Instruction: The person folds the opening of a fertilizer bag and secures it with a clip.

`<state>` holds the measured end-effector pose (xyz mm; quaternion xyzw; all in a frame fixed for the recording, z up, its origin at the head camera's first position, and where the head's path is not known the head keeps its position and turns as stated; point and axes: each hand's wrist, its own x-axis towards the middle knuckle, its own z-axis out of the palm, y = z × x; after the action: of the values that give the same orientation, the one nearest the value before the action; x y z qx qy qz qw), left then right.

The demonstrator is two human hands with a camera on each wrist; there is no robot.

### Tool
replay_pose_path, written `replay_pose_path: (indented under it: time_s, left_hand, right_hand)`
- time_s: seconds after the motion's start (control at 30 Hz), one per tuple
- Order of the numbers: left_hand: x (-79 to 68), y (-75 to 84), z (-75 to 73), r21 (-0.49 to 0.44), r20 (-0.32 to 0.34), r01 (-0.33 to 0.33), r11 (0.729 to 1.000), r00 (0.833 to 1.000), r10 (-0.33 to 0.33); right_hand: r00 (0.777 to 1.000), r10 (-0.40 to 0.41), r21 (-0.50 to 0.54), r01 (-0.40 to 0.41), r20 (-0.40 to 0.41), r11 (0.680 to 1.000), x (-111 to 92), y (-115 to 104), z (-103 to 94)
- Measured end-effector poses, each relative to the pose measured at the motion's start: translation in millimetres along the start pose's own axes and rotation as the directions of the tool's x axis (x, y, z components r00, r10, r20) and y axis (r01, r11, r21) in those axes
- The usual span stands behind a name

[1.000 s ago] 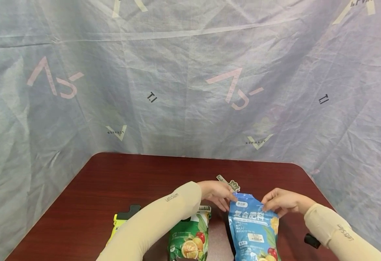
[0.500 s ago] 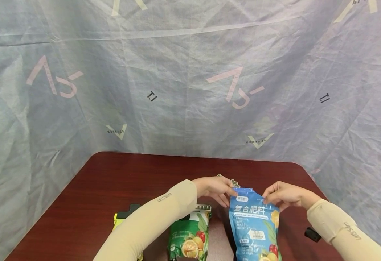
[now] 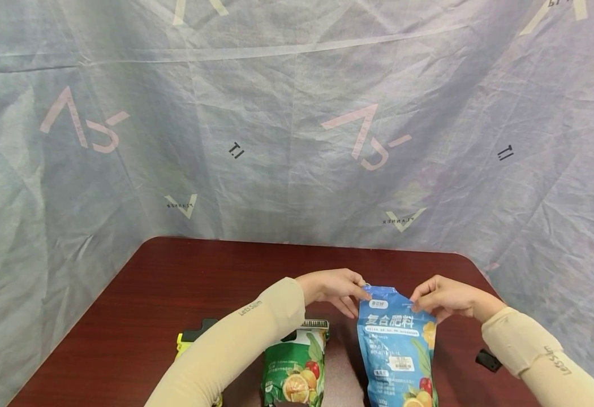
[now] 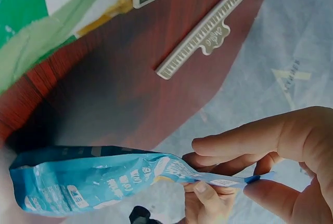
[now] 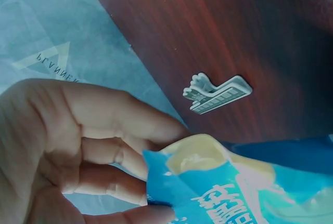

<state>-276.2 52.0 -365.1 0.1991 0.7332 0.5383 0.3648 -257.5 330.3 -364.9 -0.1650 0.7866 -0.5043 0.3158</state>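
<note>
A blue fertilizer bag (image 3: 394, 350) hangs upright between both hands, its top edge raised. My left hand (image 3: 332, 287) pinches the top left corner between thumb and fingers. At the top right corner, the right hand (image 3: 444, 297) grips the edge, thumb on the printed face and fingers behind. In the left wrist view the bag (image 4: 93, 185) shows its side, its top strip pressed flat at the left thumb. A grey bag clip (image 4: 203, 31) with a ruler-like bar lies on the table beyond the bag; in the head view it is almost wholly hidden.
Left of the blue bag lies a green bag (image 3: 294, 362) with a ruler-like clip (image 3: 315, 324) at its top. Farther left, a yellow package (image 3: 184, 346) with a black clip (image 3: 200, 329) is partly behind the left sleeve. A small black object (image 3: 487, 360) lies beside the right forearm.
Both hands have risen slightly, lifting the blue bag's top with them. The grey clip behind it has become covered in the head view.
</note>
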Motion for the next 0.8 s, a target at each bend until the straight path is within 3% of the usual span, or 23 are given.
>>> replay_pose_path:
  time_s: [0.4,0.8]
  left_hand:
    - [-3.9,10.6,-3.7,-0.001,0.020,-0.032,0.999,0.999,0.032]
    - [-8.5,20.2,-6.5,-0.017,0.017,-0.051,0.999,0.999,0.051]
  right_hand:
    - [0.998,-0.062,-0.029,0.062,0.011,0.998,-9.2,-13.4,-3.3]
    - [0.998,-0.062,-0.073,0.060,-0.025,0.996,-13.0,-23.9,-6.3]
